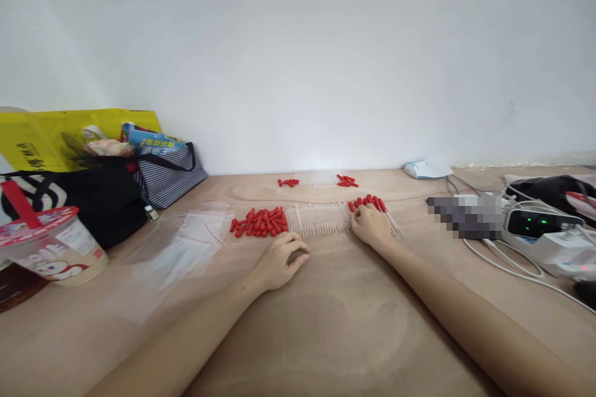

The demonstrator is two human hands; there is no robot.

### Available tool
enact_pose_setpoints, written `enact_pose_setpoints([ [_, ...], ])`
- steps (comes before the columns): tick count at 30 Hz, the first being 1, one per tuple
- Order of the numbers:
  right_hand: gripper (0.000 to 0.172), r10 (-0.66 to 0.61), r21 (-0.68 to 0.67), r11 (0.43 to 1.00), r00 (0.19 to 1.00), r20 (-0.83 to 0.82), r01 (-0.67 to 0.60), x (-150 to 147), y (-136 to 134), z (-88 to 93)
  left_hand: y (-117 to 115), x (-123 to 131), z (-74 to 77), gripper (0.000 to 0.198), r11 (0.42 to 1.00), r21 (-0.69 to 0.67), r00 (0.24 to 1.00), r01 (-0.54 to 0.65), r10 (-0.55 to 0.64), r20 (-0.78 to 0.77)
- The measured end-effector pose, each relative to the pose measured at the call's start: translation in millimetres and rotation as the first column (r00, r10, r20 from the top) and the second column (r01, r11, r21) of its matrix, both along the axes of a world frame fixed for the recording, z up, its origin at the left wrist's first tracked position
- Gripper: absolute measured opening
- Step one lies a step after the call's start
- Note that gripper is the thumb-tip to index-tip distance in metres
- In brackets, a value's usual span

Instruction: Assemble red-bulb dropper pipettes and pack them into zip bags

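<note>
Red-tipped sticks, apparently being aligned, meet your right hand, grip unclear; your empty left hand curls loosely; the next move needs gentleness

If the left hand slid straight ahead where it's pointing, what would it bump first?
The left hand would probably meet the row of thin white sticks first, though depth is hard to judge.

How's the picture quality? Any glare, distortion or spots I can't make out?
Head view: soft light, with the wall brightest low in the middle; head view: the cup looks stretched near the left edge, probably lens distortion; head view: coarse pixelation masks a dark item at right; head view: the pale sticks run together, hard to count.
</note>
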State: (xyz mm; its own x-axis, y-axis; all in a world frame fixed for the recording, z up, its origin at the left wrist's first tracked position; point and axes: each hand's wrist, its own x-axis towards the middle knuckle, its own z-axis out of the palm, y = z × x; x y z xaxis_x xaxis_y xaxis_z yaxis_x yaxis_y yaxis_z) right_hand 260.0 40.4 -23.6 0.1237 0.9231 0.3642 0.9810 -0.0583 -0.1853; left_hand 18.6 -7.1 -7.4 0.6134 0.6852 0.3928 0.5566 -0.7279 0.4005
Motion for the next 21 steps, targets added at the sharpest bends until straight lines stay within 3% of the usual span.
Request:
enact_pose_setpoints([
  [6, 0.026, -0.074, -0.096, 0.992, 0.995, 0.066, 0.080, -7.0, 7.9, 7.2, -0.2, -0.1, -2.8, 0.010, 0.999, 0.044, 1.000, -0.028, 0.028, 0.003],
  [9, 0.026, -0.073, -0.093, 0.992, 0.994, 0.078, 0.080, -8.5, 11.3, 6.3, 3.4, -2.6, -5.4, 0.011, 0.965, 0.174, 0.981, -0.195, 0.190, 0.047],
  [12, 0.028, -0.084, -0.086, 0.992, 0.993, 0.079, 0.090, -9.4, 11.2, 6.3, 12.6, -9.9, -4.5, 0.011, 0.882, 0.280, 0.925, -0.379, 0.368, 0.093],
  [14, 0.030, -0.068, -0.055, 0.996, 0.994, 0.091, 0.073, -9.3, 7.8, 6.7, 22.2, -17.0, -1.2, 0.011, 0.845, 0.306, 0.897, -0.438, 0.434, 0.085],
  [17, 0.029, 0.023, 0.035, 0.999, 0.992, 0.121, -0.027, -8.6, -3.1, 5.4, 40.0, -26.8, 7.1, 0.012, 0.863, 0.299, 0.902, -0.408, 0.432, -0.016],
  [21, 0.020, 0.269, 0.134, 0.949, 0.953, 0.138, -0.287, -7.8, -25.1, -3.2, 62.8, -31.0, 20.0, 0.012, 0.945, 0.234, 0.934, -0.230, 0.282, -0.221],
])
